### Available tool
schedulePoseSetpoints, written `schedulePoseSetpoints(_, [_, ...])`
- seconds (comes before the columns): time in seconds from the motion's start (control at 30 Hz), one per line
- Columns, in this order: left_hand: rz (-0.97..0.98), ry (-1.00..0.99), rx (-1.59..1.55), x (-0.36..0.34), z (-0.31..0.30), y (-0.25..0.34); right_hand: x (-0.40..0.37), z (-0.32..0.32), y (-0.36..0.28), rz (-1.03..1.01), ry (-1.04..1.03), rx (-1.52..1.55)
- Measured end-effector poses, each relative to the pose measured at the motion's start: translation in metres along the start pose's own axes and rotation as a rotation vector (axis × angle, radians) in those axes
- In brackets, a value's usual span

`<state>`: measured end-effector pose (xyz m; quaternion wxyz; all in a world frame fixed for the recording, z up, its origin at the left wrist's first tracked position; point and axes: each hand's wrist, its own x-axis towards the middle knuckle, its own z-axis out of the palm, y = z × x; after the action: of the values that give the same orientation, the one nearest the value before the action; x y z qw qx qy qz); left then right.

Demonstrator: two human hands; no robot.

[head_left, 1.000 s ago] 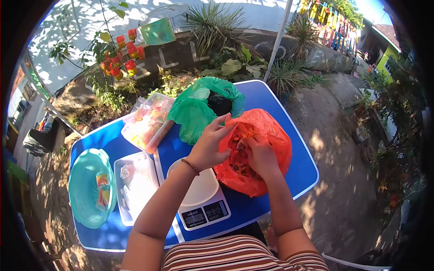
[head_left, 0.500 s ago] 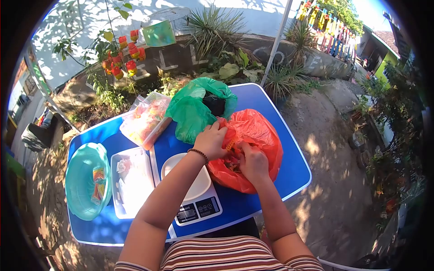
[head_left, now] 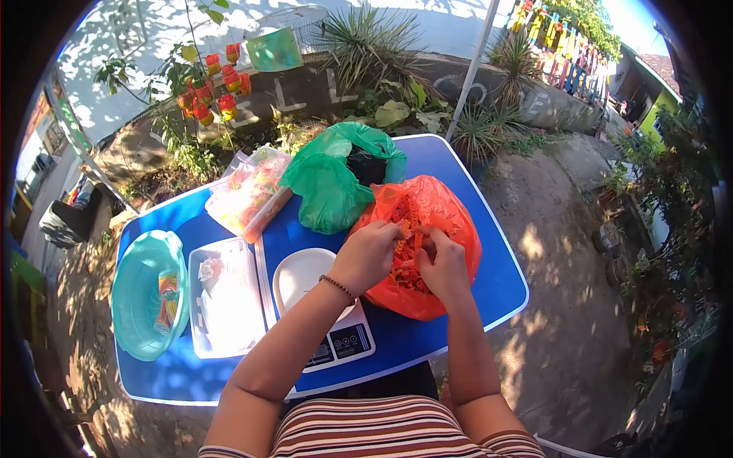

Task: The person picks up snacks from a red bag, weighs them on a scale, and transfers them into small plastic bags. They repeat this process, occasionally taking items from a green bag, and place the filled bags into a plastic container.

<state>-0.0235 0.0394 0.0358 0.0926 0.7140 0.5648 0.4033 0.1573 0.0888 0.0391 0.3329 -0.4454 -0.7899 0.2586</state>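
A red plastic bag stands open on the blue table, full of crinkled red and orange strips. My left hand, with a beaded bracelet at the wrist, is over the bag's left side, its fingers closed at the strips. Across from it, my right hand has its fingers bent together on an orange-red strip above the opening. A white kitchen scale with a round plate lies beside my left forearm, which covers part of it.
Behind the red bag sits a green plastic bag with something black inside. Further left are a clear container of pale strips, a white tray and a teal basin holding small packets. A pole rises behind the table.
The red bag's mouth is wider open and more strips show. Both hands have shifted; the left hand has moved off the bag's rim to the strips. The view has tilted slightly.
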Motion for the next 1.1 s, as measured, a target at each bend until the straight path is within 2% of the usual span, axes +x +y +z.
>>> schedulePoseSetpoints(0.1, [-0.151,-0.101,0.247,0.014,0.033,-0.018,0.006,0.018,0.016,0.015,0.075,-0.039])
schedulePoseSetpoints(0.2, [-0.099,0.001,0.4,0.014,0.053,-0.014,0.002,0.021,0.013,0.046,0.072,-0.013])
schedulePoseSetpoints(0.3, [-0.097,-0.082,0.462,0.015,0.053,-0.014,-0.002,0.025,0.021,-0.018,0.095,0.1])
schedulePoseSetpoints(0.4, [-0.099,0.074,0.134,0.001,0.031,-0.001,-0.008,0.017,0.009,0.029,0.136,0.278])
schedulePoseSetpoints(0.5, [-0.11,0.063,0.034,-0.018,0.003,0.017,-0.019,0.004,-0.007,-0.046,0.02,0.539])
schedulePoseSetpoints(0.6, [-0.157,0.074,-0.167,-0.038,-0.029,0.034,-0.027,-0.001,-0.022,-0.137,-0.096,0.649])
schedulePoseSetpoints(0.7, [-0.275,0.064,-0.296,-0.061,-0.054,0.044,-0.032,0.005,-0.049,-0.144,-0.106,0.735])
schedulePoseSetpoints(0.8, [-0.358,0.174,-0.388,-0.086,-0.069,0.054,-0.042,0.019,-0.075,-0.091,-0.226,0.882])
schedulePoseSetpoints(0.83, [-0.4,0.218,-0.421,-0.097,-0.073,0.055,-0.044,0.03,-0.076,-0.077,-0.275,0.89])
schedulePoseSetpoints(0.87, [-0.461,0.178,-0.437,-0.11,-0.077,0.051,-0.047,0.044,-0.075,-0.062,-0.323,0.896])
schedulePoseSetpoints(0.9, [-0.447,0.238,-0.331,-0.122,-0.079,0.05,-0.048,0.053,-0.076,-0.049,-0.371,0.901])
schedulePoseSetpoints(1.0, [-0.423,0.351,-0.066,-0.155,-0.078,0.042,-0.042,0.075,-0.086,-0.127,-0.453,0.612])
schedulePoseSetpoints(1.1, [-0.464,0.433,-0.037,-0.181,-0.067,0.034,-0.034,0.096,-0.091,-0.195,-0.476,0.395])
